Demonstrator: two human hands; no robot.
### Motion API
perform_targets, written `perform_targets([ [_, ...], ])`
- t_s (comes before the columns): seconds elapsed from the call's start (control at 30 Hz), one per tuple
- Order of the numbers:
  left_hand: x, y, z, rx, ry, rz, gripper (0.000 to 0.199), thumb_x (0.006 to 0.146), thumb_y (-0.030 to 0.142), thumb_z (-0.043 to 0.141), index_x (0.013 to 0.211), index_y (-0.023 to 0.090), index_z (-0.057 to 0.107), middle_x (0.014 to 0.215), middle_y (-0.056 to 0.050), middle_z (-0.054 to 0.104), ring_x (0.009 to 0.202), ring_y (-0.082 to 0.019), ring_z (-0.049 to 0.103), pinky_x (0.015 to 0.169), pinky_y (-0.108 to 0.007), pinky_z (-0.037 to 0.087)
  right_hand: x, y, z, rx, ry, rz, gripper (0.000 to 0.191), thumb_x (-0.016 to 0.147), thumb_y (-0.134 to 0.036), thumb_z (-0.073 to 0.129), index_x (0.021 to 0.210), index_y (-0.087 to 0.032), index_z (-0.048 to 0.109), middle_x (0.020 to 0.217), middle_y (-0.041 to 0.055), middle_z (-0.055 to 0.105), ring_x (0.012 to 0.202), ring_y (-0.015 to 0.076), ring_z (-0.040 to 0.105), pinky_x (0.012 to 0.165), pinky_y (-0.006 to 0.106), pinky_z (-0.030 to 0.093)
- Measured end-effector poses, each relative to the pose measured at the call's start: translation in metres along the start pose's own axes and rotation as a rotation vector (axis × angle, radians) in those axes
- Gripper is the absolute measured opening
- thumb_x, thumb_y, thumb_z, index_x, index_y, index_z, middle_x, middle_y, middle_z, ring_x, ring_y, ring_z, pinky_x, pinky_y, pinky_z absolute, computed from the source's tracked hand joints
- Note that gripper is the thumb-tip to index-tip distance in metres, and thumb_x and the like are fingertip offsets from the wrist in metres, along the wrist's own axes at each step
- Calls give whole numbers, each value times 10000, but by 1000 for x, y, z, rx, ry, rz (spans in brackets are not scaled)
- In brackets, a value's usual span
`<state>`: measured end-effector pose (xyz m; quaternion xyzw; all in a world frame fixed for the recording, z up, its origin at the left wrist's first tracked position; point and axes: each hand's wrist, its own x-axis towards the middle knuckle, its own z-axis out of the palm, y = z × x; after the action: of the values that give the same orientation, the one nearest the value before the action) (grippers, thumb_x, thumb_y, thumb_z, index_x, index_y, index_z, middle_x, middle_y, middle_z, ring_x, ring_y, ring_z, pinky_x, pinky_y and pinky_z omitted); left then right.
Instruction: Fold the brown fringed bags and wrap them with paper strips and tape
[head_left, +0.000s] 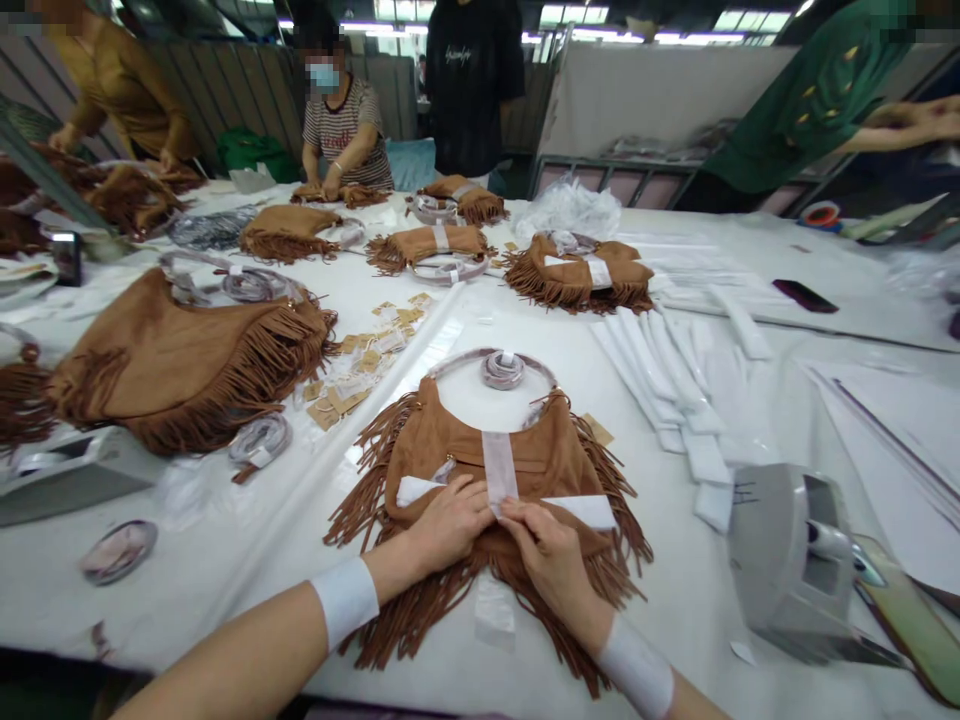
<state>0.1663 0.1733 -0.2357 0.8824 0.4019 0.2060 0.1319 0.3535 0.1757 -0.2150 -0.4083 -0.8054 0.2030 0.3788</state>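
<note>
A brown suede handbag [420,455] with long fringes lies in front of me, its handle pointing away. Down its middle runs a translucent white strip [497,460], and white foam padding [585,511] shows at both sides of the folded body. My left hand [454,522] rests on the bag with its fingers laid flat beside the strip. Closed in a pinch, my right hand [549,555] has the lower end of the strip at its fingertips. A coiled strap [502,369] sits inside the handle's loop. Below the hands, another translucent piece [495,610] lies among the fringes.
Tape dispensers stand at right [787,560] and left [71,475]. White foam strips [660,375] lie to the right, paper tags [367,355] to the left. A larger fringed bag [172,350] and several wrapped bags [581,275] occupy the table. Other people work across it.
</note>
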Motion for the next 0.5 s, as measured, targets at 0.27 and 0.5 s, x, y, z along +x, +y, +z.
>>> perform_targets([
  [0.27, -11, 5, 10, 81, 241, -96, 394, 915, 125, 444, 1308, 154, 452, 1450, -173, 410, 1381, -290, 321, 1067, -560, 374, -11, 9, 12, -111, 49, -216, 164, 894, -150, 528, 936, -217, 671, 931, 33, 753, 920, 191, 698, 854, 393, 546],
  [0.5, -16, 0, 15, 205, 118, 78, 317, 985, 166, 350, 1240, 151, 537, 1291, -143, 595, 1288, -238, 470, 1068, -609, 325, -14, 2, 4, -127, -116, -194, 223, 932, -223, 472, 867, -232, 686, 809, 30, 747, 830, 182, 692, 800, 371, 521],
])
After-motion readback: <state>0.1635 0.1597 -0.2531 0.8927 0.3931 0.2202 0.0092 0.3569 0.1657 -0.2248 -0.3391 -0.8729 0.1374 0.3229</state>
